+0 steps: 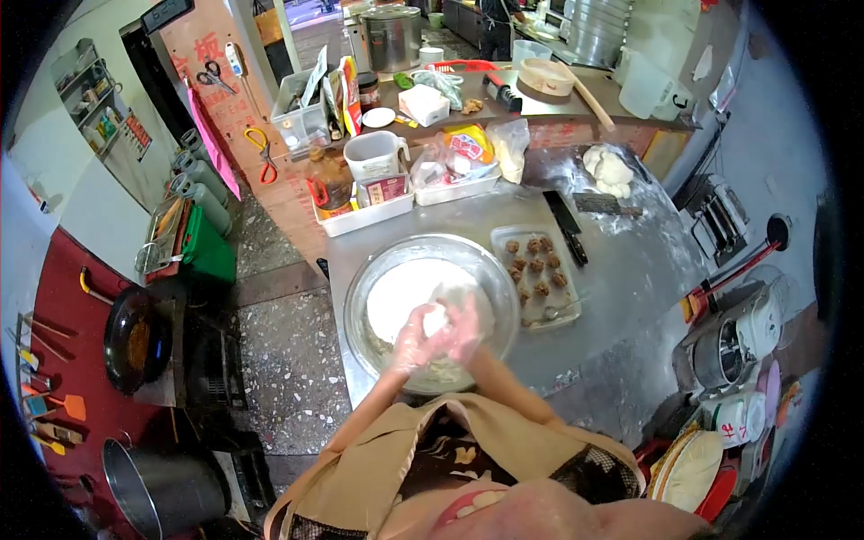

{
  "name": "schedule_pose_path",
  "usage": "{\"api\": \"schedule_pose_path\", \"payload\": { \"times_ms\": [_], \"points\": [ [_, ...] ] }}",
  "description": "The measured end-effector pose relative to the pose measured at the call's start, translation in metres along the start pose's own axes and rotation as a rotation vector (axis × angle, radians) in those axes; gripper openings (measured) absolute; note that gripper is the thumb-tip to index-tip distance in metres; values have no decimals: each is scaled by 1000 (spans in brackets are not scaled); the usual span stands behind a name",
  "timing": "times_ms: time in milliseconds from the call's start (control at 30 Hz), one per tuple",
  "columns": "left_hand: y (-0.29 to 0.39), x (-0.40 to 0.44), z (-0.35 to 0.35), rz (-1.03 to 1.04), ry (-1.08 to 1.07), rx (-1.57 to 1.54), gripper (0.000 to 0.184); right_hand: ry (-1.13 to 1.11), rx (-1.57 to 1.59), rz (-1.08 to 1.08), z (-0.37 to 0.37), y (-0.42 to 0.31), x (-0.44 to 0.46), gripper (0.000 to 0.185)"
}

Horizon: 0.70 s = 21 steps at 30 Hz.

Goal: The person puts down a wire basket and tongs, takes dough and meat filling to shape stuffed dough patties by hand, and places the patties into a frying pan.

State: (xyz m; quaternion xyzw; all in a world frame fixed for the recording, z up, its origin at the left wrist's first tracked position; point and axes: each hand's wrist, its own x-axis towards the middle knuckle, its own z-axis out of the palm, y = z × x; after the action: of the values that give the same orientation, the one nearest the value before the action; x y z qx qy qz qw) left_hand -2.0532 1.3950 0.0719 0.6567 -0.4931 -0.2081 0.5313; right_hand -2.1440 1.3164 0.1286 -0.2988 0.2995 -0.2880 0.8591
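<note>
Over the bowl (353, 317), your left hand (414, 346) and right hand (462, 331) meet, the fingers of both curled round a white ball (436, 319); the right ones are blurred. White powder (405, 290) lies in the bowl beneath. The bowl's nine-o'clock rim sits close to the counter's left edge, and its three-o'clock rim just beside a tray (572, 310) of brown balls (537, 266). From the bowl, a cleaver (564, 219) lies at about two o'clock beyond the tray, and dough (608, 169) farther off that way, near a dark strip (607, 205). At twelve, a bin (364, 219) holds a jug (374, 155) and a red-labelled packet (382, 188); the yellow packet (469, 142) at one has red print too small to read. At eleven, a board (202, 99) bears red characters, "板" the clearest. The widest counter (630, 270) room runs from the tray's three to four o'clock.
</note>
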Motion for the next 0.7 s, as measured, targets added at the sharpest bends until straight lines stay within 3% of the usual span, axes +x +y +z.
{"api": "schedule_pose_path", "payload": {
  "times_ms": [67, 100, 133, 200, 233, 267, 333, 367, 400, 467, 500, 533, 600, 667, 700],
  "points": [
    [-35, -4, 18, -45, 315, -199, 44, -202, 286, 230, -41, 31, 40, 56],
    [-38, -3, 20, -180, 430, -225, 40, -477, 396, -9, -60, 66, 60, 55],
    [-25, 2, 17, -177, 422, -224, 40, -474, 400, -16, -45, 58, 53, 55],
    [14, 11, 9, -365, 687, -911, 43, -124, 75, 106, -17, 37, 31, 55],
    [51, 12, 4, -330, 642, -892, 44, -11, 39, 120, -9, 35, 22, 51],
    [44, 9, 4, -336, 634, -887, 44, -4, 48, 119, -10, 40, 22, 51],
    [16, 9, 7, 275, 440, 17, 38, -541, 289, -146, -15, 49, 31, 41],
    [5, 8, 9, 567, 315, 467, 35, -673, 342, -218, -20, 50, 33, 39],
    [18, 6, 7, 567, 313, 466, 35, -810, 400, -282, -24, 49, 35, 38],
    [55, 4, -1, 271, 223, 303, 28, -355, 344, 62, -37, 39, 36, 35],
    [52, 4, -3, 282, 284, 327, 25, -199, 213, 76, -27, 30, 23, 35],
    [50, 5, -5, 283, 283, 323, 25, -180, 180, 103, -30, 34, 20, 34],
    [50, 4, -6, 308, 254, 113, 31, -358, 254, 181, -49, 56, 30, 35],
    [52, 4, -11, 325, 272, 173, 29, -420, 283, 215, -62, 57, 34, 37],
    [53, 5, -16, 407, 178, 222, 30, -473, 198, 63, -49, 43, 27, 33]
  ]
}}
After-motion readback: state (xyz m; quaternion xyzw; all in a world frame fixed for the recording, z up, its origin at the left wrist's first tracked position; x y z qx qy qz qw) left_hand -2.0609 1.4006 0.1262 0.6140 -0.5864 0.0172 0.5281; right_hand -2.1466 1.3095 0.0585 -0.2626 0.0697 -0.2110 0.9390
